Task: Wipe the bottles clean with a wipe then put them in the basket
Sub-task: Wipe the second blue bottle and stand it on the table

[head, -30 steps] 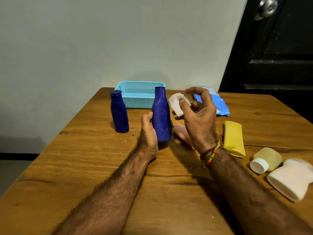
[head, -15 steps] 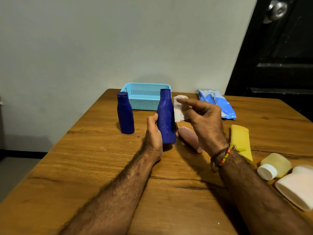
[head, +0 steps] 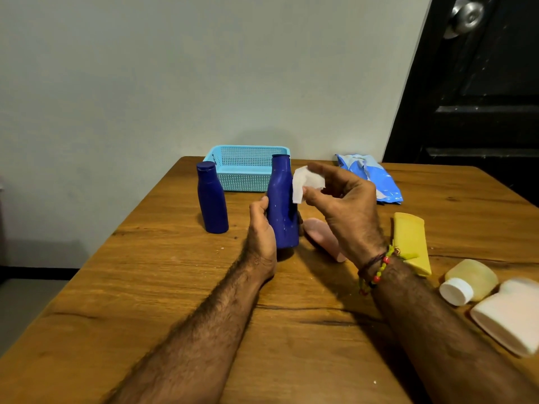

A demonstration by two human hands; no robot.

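Head view: right hand [head: 347, 208] has brought the pinched wipe [head: 303, 183] in against the upright blue bottle [head: 282, 202] that the left hand [head: 261, 228] grips at tabletop centre, so wiping's basically starting. Basket [head: 248, 173] sits at 12 o'clock, no bottles visible inside.

No legible text, label, brand, number or sign is present. The two blue bottles [head: 282, 202] [head: 212, 198] show plain surfaces. The blue wipe pack [head: 370, 177] carries pale printed patches, too blurred to read. The yellow tube [head: 411, 243] bears a small dark mark near its lower end, which cannot be resolved. The white bottle [head: 513, 314] and the white-capped yellow bottle [head: 469, 282] show no readable print.
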